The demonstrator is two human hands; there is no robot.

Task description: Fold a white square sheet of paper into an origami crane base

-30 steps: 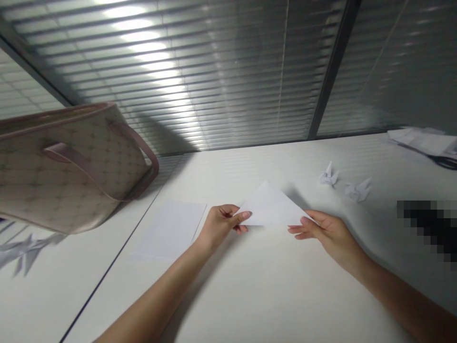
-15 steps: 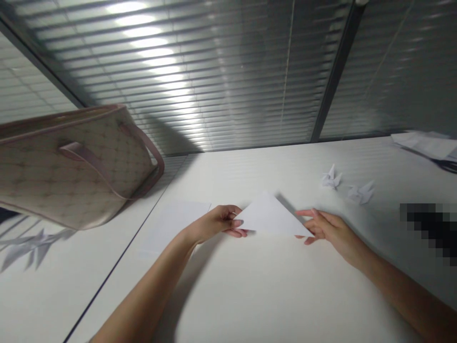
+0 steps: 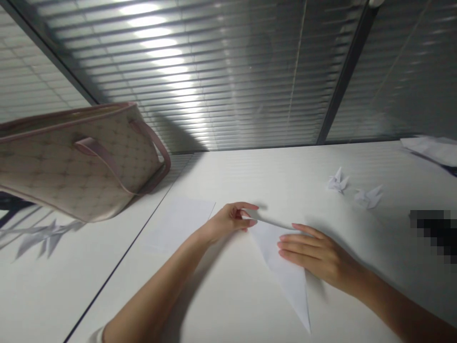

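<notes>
A sheet of white paper [image 3: 282,267], folded to a triangle, lies slanted in front of me with one long point toward me. My left hand [image 3: 233,218] is closed in a pinch on its upper left corner, index finger stretched past the edge. Across the right part of the paper lies my right hand [image 3: 317,250], palm down with fingers straight and flat on it; its thumb is hidden. To the left of my left hand, a flat white sheet [image 3: 178,221] rests on the table.
Two folded paper cranes, one [image 3: 337,181] beside another [image 3: 369,196], stand at right. A patterned handbag [image 3: 89,166] stands at left, a larger paper figure [image 3: 46,238] below it. More papers [image 3: 432,148] lie far right. Window blinds [image 3: 232,76] rise behind the table [image 3: 221,300].
The paper triangle has turned, its point now toward me. My right hand has gone from holding the right corner to lying flat on the paper. My left hand still pinches a corner.
</notes>
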